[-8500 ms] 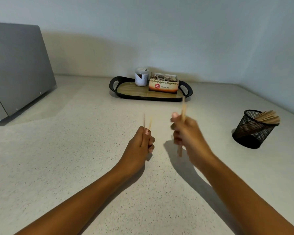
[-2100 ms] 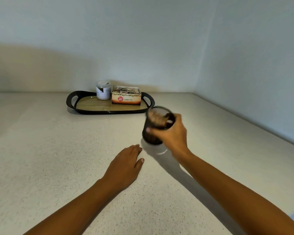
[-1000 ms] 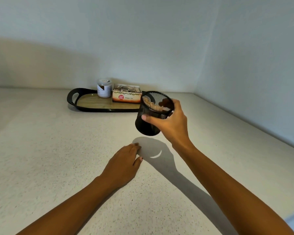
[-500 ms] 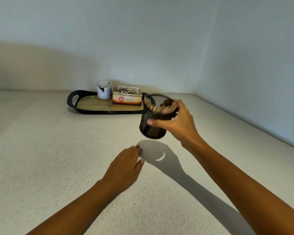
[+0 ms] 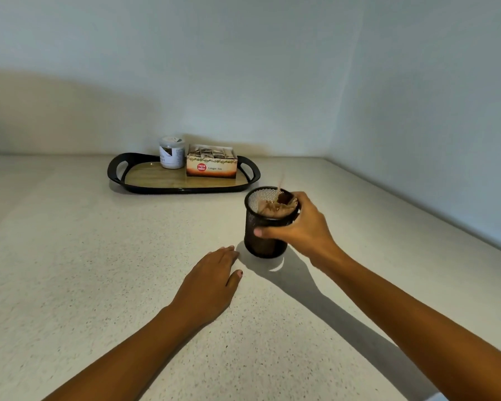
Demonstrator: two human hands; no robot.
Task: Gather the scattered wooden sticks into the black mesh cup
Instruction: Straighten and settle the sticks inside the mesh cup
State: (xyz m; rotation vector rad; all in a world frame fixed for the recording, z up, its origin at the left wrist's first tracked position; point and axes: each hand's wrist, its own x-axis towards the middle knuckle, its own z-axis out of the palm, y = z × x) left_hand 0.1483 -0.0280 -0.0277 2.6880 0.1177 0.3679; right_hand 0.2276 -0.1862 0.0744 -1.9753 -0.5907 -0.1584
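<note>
- Head view, step in hand: the black mesh cup (image 5: 261, 246) was gripped by the right hand (image 5: 304, 227). The thumb was laid across its near wall and the fingers were curled round the far side, up by the rim. No loose sticks were seen on the countertop (image 5: 99, 256), so the gathering was judged all but done.
- Head view, other hand: the left hand (image 5: 211, 282) was laid palm down on the countertop, fingers straight and close together, with nothing held. Its fingertips were just beside the cup's base but apart from it.
- Head view, place: the wooden sticks (image 5: 274, 211) were bunched inside the cup, toward its right side. The cup was near the middle of the countertop, in front of the tray (image 5: 113, 172). Whether its base was resting on the surface or held just above it could not be told.
- Head view, direction: the cup was held nearly upright, mouth up, its long axis close to vertical. The sticks' long axes were run roughly up the cup. 1 blurred stick (image 5: 280, 180) was raised above the rim, its top leaned slightly right.
- Head view, next move: a flat, steady set-down was judged to be called for, with the grip eased off gently so that the tall stick is not tipped out.
- Head view, background: a jar (image 5: 171, 151) and a tea box (image 5: 211, 164) were stood on the tray, well behind the 2 hands.
</note>
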